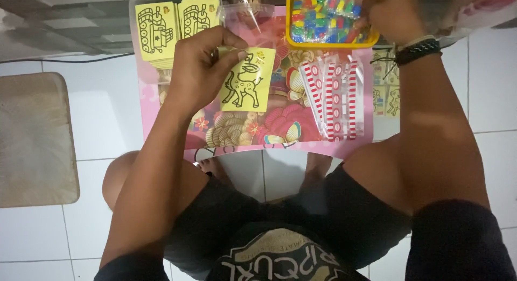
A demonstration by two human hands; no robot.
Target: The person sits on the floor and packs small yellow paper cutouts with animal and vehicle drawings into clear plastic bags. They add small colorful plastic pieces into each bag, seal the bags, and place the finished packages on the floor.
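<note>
My left hand (202, 71) pinches the upper left corner of a yellow card (249, 79) printed with a black deer outline, held just above a pink flowered table top (161, 125). My right hand (389, 11) reaches into a yellow tray (291, 22) at the far side and is closed on a small clear packet (340, 3) of coloured bits. A dark beaded bracelet (417, 51) circles that wrist.
A clear box (172, 22) with yellow tank-picture cards stands at the far left of the table. Several red-and-white striped clear bags (336, 95) lie right of centre. More small cards (385, 95) rest at the right edge. A wooden stool (35, 135) is on the tiled floor to the left.
</note>
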